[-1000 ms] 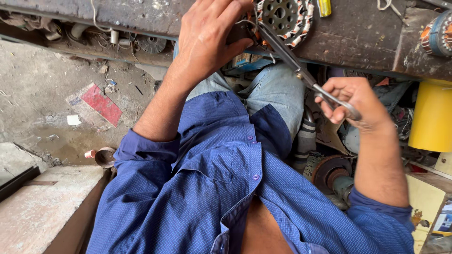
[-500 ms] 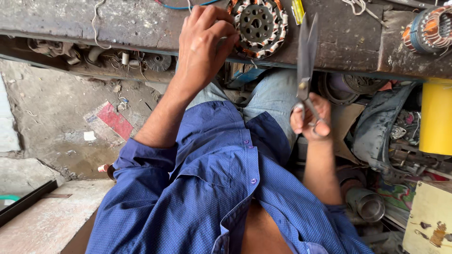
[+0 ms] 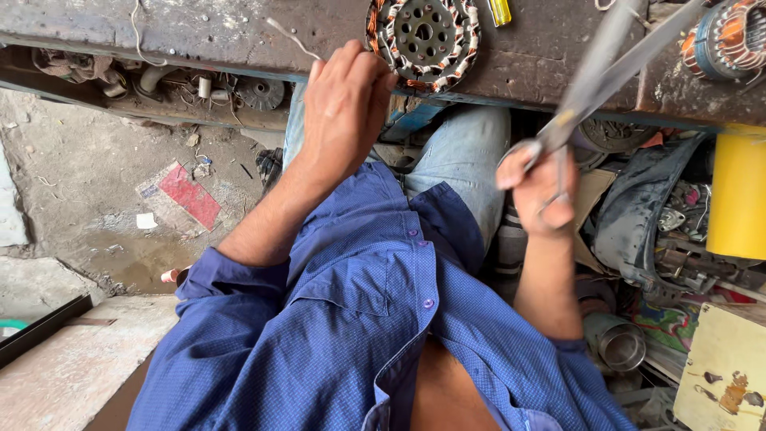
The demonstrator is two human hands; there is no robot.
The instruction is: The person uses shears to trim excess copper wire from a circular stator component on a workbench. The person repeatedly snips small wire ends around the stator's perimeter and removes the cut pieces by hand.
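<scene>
Clutter fills the space under the bench: a yellow cylindrical can [image 3: 738, 191] stands at the right, its contents hidden, and a small metal tin [image 3: 621, 345] lower down looks hollow, though I cannot tell what sits inside. On the grimy workbench [image 3: 239, 36] lies a motor stator [image 3: 424, 33] wound with copper wire, just beyond the left hand [image 3: 345, 112]. That hand is curled closed, pinching a thin pale wire [image 3: 291, 37] that sticks up over the bench edge. The right hand [image 3: 540, 190] is closed through the handles of a pair of scissors [image 3: 594, 80], blades slightly parted and blurred, pointing up across the bench, well apart from the wire.
</scene>
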